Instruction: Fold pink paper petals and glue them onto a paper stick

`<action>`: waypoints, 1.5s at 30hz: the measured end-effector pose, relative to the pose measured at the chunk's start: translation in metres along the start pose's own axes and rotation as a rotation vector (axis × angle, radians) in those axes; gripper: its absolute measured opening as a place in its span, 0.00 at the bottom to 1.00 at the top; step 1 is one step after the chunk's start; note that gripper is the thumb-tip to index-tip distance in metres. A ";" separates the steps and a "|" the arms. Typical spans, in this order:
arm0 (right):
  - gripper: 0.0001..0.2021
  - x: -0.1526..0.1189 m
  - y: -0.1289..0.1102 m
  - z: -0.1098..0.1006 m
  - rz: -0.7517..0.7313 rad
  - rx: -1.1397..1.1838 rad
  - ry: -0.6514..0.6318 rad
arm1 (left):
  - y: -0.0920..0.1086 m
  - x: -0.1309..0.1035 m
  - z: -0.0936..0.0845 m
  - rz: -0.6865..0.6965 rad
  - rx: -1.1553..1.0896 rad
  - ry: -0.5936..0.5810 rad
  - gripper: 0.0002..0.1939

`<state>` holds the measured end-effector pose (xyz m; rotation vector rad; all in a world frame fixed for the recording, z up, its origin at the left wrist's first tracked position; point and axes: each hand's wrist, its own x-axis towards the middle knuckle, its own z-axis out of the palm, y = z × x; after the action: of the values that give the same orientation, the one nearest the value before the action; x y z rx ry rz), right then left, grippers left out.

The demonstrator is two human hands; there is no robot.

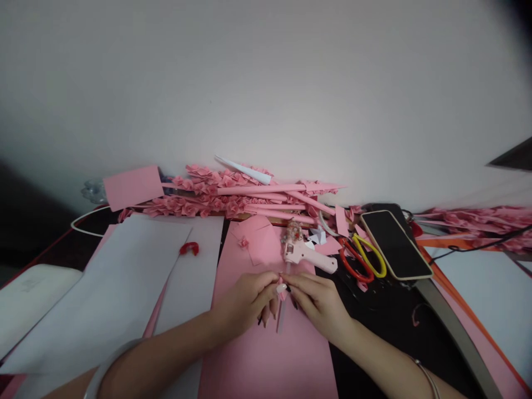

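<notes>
Both hands meet over a sheet of pink paper (307, 354). Between their fingertips is a small folded piece of pink paper (282, 296); its exact shape is partly hidden by the fingers. My left hand (247, 299) pinches it from the left, with the lower fingers curled beneath. From the right, the fingers of my right hand (320, 302) close on it too. Just beyond the hands lies a pale pink glue gun (303, 255), its handle pointing right. A translucent glue stick (281, 322) runs under the hands toward me. A small pink paper flower (243, 242) rests left of the gun.
Red-handled scissors (356, 265), yellow-handled scissors (369, 255) and a phone (397, 244) lie to the right. Pink paper flower stems (233, 191) are piled along the wall. White sheets (124, 266) cover the left side, with a red object (189, 248) on them.
</notes>
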<state>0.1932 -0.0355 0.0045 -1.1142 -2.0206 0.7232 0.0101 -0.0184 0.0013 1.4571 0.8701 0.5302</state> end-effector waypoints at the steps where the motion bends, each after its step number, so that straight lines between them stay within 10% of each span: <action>1: 0.14 0.000 0.000 0.000 -0.004 -0.010 -0.002 | 0.000 0.000 0.000 0.008 0.021 -0.005 0.16; 45: 0.14 0.008 -0.006 -0.006 0.072 0.125 0.112 | -0.001 0.003 -0.003 0.007 -0.018 0.013 0.10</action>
<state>0.1919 -0.0308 0.0146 -1.1334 -1.8241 0.7945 0.0100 -0.0141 -0.0001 1.4421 0.8679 0.5521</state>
